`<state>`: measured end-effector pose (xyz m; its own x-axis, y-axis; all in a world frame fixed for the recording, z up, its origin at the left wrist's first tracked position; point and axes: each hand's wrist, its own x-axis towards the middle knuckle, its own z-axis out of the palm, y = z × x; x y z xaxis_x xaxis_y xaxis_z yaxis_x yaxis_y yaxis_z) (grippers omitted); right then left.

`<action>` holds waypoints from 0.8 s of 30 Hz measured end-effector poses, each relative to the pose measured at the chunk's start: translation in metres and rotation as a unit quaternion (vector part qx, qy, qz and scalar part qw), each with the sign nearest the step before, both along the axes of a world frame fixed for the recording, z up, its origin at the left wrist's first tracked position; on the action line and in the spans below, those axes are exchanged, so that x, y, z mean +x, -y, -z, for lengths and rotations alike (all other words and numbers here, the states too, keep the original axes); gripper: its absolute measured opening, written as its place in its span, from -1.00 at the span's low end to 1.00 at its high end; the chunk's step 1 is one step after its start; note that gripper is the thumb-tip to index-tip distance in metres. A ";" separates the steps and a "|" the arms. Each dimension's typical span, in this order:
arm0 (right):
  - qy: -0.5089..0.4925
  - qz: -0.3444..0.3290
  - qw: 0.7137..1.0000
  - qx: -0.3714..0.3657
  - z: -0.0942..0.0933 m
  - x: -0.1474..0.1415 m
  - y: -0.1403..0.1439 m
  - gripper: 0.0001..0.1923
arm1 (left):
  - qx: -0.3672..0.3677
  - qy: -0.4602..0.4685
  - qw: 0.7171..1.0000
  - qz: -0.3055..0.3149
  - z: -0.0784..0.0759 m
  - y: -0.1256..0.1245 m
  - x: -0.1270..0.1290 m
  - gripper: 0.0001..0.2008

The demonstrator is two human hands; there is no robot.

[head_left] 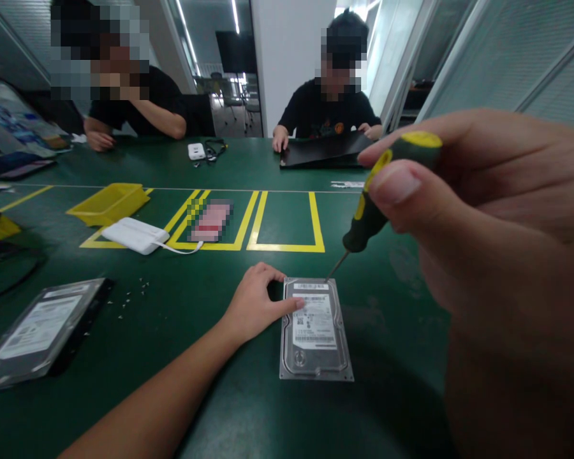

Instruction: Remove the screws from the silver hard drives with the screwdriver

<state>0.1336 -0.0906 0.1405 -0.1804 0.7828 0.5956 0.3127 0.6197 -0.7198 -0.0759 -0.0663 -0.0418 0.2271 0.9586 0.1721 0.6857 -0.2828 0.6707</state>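
Observation:
A hard drive [316, 319] with a white label lies flat on the green table. My left hand [261, 296] grips its far left corner, the thumb across the label and the fingers at the edge. Close to the camera, my right hand [469, 210] pinches a green and yellow screwdriver [370, 204] between thumb and forefinger. Its thin shaft slants down to the drive's far edge, where the tip appears to touch near a corner. Whether it sits in a screw is too small to tell.
A stack of hard drives [43, 325] stands at the left, small loose screws [122, 306] beside it. Beyond are a yellow bin [110, 203], a white power bank [134, 236] cabled to a phone [212, 221], and yellow tape outlines. Two people sit opposite; one holds a black panel [323, 152].

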 end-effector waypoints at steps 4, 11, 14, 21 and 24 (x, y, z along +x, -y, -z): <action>-0.113 0.002 0.994 0.002 0.008 -0.009 -0.004 -0.92 | -0.002 -0.011 1.000 -0.004 0.001 -0.001 0.000 -0.50; -0.092 -0.055 0.994 -0.012 0.016 -0.009 -0.015 -0.84 | -0.017 -0.017 1.000 -0.002 -0.002 -0.002 -0.001 -0.50; -0.086 -0.046 0.995 0.002 0.022 -0.013 -0.020 -0.82 | -0.013 -0.015 1.000 0.001 -0.001 -0.002 -0.001 -0.51; -0.020 -0.030 0.999 -0.006 0.030 -0.020 -0.023 -0.74 | 0.007 -0.028 1.000 0.002 0.000 -0.002 -0.001 -0.54; 0.001 -0.035 0.999 -0.004 0.032 -0.020 -0.025 -0.70 | 0.011 -0.032 0.999 0.005 -0.001 -0.003 0.000 -0.58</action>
